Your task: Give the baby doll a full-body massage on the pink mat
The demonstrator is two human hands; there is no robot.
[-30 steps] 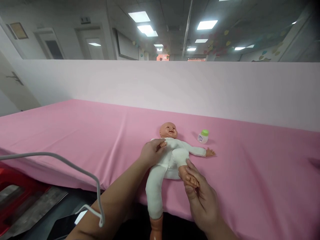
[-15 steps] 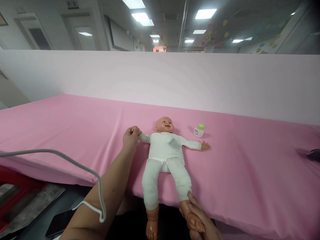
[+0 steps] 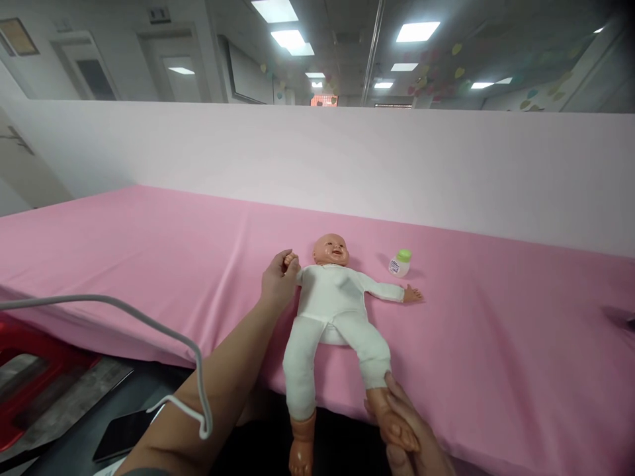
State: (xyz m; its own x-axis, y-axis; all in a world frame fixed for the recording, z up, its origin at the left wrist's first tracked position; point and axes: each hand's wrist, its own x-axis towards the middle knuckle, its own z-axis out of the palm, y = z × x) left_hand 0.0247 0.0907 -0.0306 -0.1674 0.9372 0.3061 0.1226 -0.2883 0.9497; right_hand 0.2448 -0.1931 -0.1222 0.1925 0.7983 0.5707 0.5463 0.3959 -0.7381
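A baby doll (image 3: 331,297) in a white suit lies face up on a pink sheet (image 3: 188,251), its feet over the near edge. My left hand (image 3: 280,281) is closed around the doll's hand at the image left, beside its head; the doll's small fingers show above my grip. At the lower right, my right hand (image 3: 414,433) wraps the doll's bare foot and ankle, with part of the foot visible between my fingers. The doll's other arm stretches out flat on the sheet, and its other foot hangs free.
A small jar (image 3: 400,263) with a green lid stands right of the doll's head. A grey cable (image 3: 149,327) crosses in front of my left forearm. A phone (image 3: 122,436) lies at lower left near a red stool (image 3: 40,377). A white wall (image 3: 317,158) backs the bed.
My left hand has brought the doll's arm inward, closer to its head and body. My right hand has shifted the doll's foot slightly to the right. The view has tilted a little.
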